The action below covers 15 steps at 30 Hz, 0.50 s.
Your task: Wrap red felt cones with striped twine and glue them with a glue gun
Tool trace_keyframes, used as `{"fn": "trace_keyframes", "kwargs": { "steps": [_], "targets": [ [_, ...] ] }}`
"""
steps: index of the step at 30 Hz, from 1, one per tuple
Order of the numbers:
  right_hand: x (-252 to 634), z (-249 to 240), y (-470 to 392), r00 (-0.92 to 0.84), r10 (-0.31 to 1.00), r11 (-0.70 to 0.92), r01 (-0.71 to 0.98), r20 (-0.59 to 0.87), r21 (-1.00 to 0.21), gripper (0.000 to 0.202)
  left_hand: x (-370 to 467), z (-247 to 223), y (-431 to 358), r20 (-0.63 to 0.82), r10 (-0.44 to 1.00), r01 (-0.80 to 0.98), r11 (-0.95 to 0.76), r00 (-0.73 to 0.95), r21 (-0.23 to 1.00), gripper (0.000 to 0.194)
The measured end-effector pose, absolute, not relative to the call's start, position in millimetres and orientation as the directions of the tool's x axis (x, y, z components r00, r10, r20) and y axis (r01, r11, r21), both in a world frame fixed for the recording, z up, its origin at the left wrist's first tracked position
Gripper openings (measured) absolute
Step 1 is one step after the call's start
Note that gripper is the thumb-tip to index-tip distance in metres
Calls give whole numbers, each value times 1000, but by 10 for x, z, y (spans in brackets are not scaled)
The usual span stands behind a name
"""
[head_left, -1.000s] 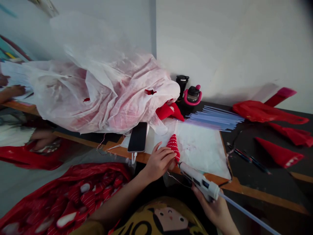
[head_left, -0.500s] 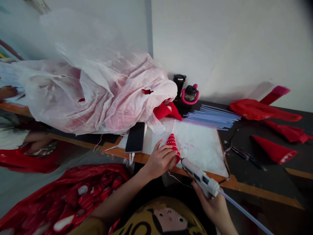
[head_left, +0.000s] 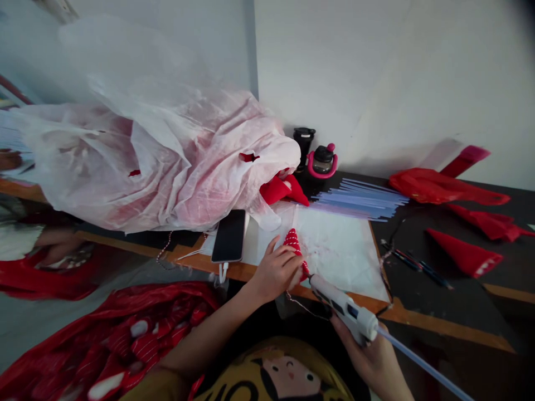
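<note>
My left hand [head_left: 273,272] is closed on a small red cone hat with white stitched rows [head_left: 292,240], held over the table's front edge. The cone's tip points away from me. My right hand [head_left: 364,348] grips a white glue gun [head_left: 345,303], with a long translucent glue stick [head_left: 422,362] sticking out of its back. The gun's nozzle meets the lower right side of the cone, and any glue there is too small to make out. A red and white cord [head_left: 305,309] hangs below the cone.
A white sheet [head_left: 346,250] lies under the work, beside a phone [head_left: 228,236]. Behind are a big plastic bag [head_left: 163,167], a pink-handled bottle [head_left: 322,161] and glue sticks [head_left: 359,197]. Right: a red felt cone [head_left: 463,253] and pens [head_left: 422,267]. Lower left: a red sack [head_left: 175,292]; another person's hand [head_left: 10,160] farther left.
The view has shifted slightly, so most things sit a little farther left. The glue gun has dropped slightly, its nozzle still at the cone. Both hands keep their grips.
</note>
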State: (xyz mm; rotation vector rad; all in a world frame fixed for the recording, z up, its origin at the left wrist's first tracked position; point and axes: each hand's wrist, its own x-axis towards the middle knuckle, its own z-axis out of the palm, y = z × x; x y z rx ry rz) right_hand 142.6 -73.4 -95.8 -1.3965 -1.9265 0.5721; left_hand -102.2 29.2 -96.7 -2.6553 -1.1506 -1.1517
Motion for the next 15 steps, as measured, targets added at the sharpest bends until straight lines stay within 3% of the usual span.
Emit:
{"fn": "trace_keyframes", "kwargs": {
  "steps": [15],
  "targets": [
    [1382,-1077,-661,-151,941,315,715,303,-624,28,-1068,-1006,266,656,612,635,-730,442,253,22]
  ]
}}
